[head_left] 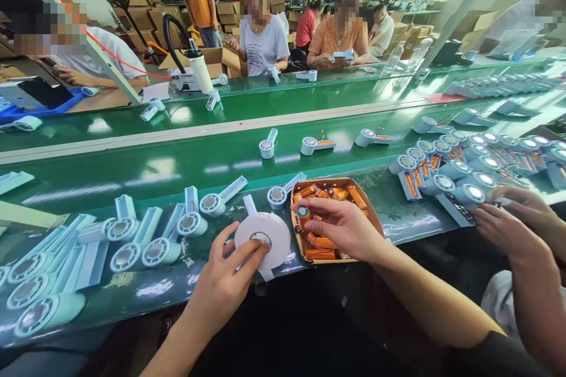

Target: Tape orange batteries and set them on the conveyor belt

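Note:
My left hand (227, 274) is closed on a roll of white tape (279, 237), its fingertips at the roll's core. The roll covers part of a light-blue handheld fan body behind it; only the handle (249, 205) shows. My right hand (349, 228) pinches an orange cylindrical battery (303, 218), with its round end facing up, over the near-left part of a cardboard box (375, 215). Several more orange batteries (322, 242) with wires lie in that box. Another light-blue fan body (277, 197) rests just behind the roll and the box.
Light-blue fan bodies (126, 256) crowd the bench at left; more with orange batteries (442, 184) are massed at right. A co-worker's hands (513, 218) work there. Beyond runs a green conveyor belt (212, 156) carrying scattered fan bodies. Several people sit or stand across it.

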